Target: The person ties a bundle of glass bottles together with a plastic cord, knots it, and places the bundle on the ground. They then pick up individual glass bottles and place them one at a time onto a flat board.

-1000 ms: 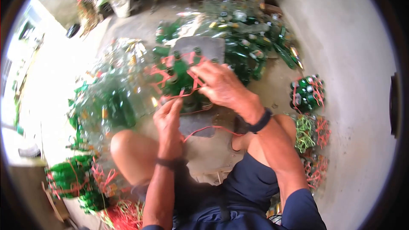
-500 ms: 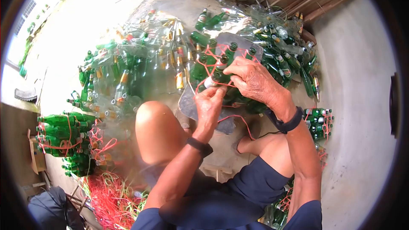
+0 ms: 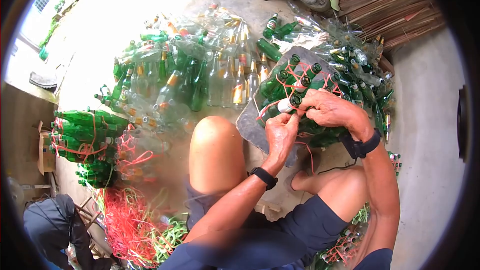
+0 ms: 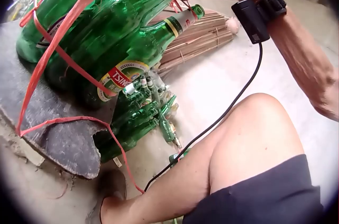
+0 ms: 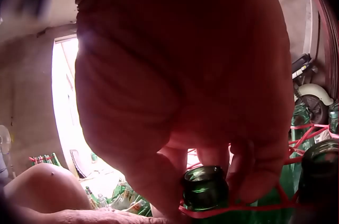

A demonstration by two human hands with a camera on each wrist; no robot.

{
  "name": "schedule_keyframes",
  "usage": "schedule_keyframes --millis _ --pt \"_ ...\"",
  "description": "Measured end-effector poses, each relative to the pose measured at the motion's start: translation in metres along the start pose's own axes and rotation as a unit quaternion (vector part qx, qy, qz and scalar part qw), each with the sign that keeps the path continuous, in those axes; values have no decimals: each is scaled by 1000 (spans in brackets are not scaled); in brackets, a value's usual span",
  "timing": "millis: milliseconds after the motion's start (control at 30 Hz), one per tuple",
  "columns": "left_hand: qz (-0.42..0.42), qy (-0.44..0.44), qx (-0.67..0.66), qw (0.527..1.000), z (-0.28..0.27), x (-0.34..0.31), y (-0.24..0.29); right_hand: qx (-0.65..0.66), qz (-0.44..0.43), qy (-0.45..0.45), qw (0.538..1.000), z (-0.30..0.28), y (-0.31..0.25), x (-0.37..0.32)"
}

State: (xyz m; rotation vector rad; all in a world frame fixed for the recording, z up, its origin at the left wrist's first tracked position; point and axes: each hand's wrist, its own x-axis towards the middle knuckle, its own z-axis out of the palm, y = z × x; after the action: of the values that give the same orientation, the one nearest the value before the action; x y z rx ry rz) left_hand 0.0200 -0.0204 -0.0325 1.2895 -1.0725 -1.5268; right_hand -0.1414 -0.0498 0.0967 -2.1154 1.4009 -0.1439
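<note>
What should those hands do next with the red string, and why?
Maybe gently pull the red string snug around the green bottle. The left hand holds it, the right hand is at the bottle's mouth, and one stretch below looks slack.

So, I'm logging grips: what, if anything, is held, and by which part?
The left hand pinches a pink strap beside a green bottle's neck. The right hand is at that neck; whether gripping it or the strap, I cannot tell.
</note>
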Motion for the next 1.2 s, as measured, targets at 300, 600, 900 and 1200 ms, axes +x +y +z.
schedule_keyframes --millis 300,600,900,1200 --pt "7 20 -34 999 2 -4 0 -199 -1 26 980 -9 -28 -6" --pt "-3 7 -15 1000 -1 -6 6 -276 -25 40 960 -20 -30 -4" --pt "-8 -13 -26 1000 -1 -11 18 -400 -51 2 915 -46 -43 -6" --pt "11 -22 -69 997 1 -15 23 -361 -15 44 931 -73 -17 -1"
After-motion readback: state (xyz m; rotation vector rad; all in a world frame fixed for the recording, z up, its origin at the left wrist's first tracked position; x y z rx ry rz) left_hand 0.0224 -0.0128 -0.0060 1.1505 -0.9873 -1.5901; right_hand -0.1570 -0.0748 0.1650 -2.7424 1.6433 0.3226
